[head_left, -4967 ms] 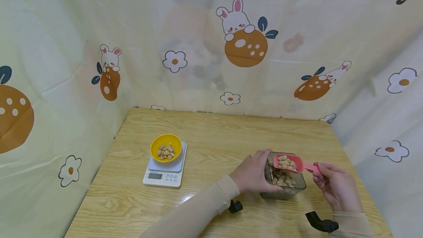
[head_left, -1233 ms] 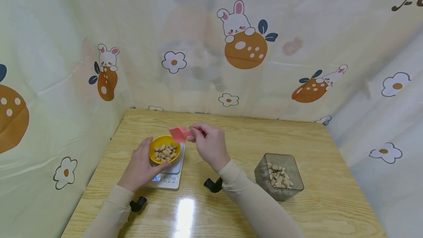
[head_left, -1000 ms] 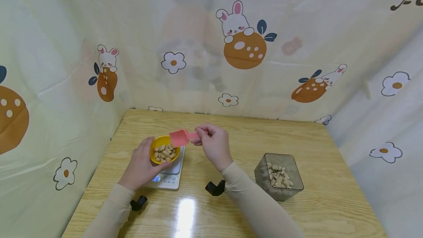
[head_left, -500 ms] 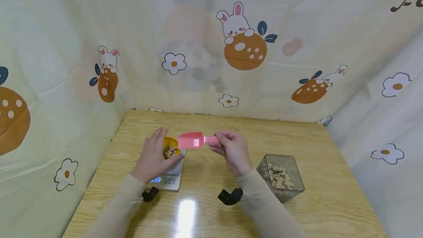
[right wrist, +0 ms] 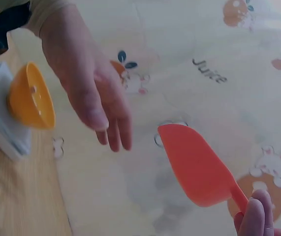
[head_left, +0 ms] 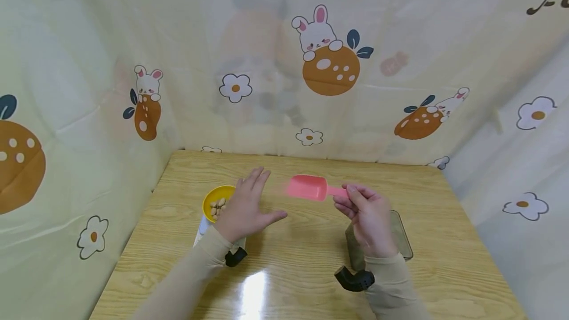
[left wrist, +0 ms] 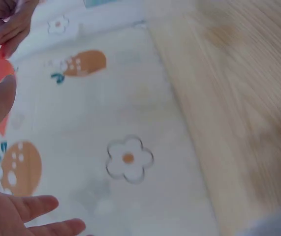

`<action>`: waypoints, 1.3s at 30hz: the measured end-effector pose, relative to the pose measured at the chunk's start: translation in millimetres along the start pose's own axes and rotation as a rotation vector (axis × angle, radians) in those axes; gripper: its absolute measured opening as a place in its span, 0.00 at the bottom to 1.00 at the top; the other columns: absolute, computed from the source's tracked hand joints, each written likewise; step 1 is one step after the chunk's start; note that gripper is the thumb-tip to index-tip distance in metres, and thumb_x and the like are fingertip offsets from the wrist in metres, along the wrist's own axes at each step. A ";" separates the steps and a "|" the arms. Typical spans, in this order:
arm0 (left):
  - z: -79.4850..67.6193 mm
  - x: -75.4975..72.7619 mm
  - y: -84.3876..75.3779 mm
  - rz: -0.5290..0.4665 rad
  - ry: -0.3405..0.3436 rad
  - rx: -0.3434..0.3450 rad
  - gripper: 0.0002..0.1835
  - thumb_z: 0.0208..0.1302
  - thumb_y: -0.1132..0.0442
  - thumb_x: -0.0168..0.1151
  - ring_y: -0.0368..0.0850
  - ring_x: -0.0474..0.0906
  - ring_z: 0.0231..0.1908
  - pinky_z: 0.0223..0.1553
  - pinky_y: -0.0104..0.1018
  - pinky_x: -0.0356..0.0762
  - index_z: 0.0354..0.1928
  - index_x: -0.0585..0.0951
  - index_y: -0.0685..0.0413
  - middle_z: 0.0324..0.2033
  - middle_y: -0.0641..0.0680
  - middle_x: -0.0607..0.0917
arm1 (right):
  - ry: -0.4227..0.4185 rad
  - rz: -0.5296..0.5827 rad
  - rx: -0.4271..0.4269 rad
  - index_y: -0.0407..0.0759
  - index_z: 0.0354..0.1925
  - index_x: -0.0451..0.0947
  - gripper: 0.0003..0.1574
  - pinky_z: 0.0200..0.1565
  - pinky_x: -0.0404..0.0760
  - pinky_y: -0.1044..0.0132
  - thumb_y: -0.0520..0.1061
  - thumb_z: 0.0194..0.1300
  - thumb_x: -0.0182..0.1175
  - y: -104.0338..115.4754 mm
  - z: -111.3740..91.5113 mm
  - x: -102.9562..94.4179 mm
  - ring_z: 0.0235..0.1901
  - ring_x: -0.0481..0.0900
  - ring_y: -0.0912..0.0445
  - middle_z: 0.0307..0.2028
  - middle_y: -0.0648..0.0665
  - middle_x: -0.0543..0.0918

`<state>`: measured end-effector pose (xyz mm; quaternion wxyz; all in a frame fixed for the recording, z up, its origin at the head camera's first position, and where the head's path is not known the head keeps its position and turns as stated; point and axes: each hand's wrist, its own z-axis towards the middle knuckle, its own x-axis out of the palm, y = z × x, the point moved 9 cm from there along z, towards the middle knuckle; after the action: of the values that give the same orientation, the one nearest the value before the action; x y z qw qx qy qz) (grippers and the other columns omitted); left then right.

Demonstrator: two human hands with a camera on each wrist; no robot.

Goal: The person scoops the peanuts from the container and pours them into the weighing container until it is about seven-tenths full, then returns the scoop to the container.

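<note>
Peanuts, tan and in their shells, show only in part inside the round yellow bowl, because the left hand covers its right side. That hand is spread, fingers apart and thumb out, in the air. It and its sleeve also hide most of the flat white digital scale under the bowl, display included. The right hand pinches the handle of a pink plastic scoop, which hangs level between the two hands above the pale wooden table; its front edge is blurred. Behind the right hand and wrist stands a square, grey, see-through container, largely blocked, its contents impossible to make out. In the left wrist view, a thumb overlaps the scoop, which runs off the edge; the right wrist view cuts off most of the pinching hand.
</note>
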<state>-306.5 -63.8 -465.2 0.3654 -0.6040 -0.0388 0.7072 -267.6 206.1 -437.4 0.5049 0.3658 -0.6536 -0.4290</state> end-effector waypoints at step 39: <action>37.5 138.6 -152.6 0.083 0.281 0.259 0.67 0.61 0.17 0.59 0.48 0.54 0.86 0.81 0.61 0.62 0.89 0.44 0.46 0.87 0.48 0.55 | -0.537 -0.192 -0.127 0.41 0.36 0.92 0.08 0.26 0.88 0.68 0.39 0.74 0.67 40.5 -41.9 -190.9 0.18 0.87 0.58 0.28 0.51 0.92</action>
<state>-268.3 140.2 -493.9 0.4124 -0.6458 0.1287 0.6295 -186.2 386.8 -460.7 0.2927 0.2671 -0.6980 -0.5965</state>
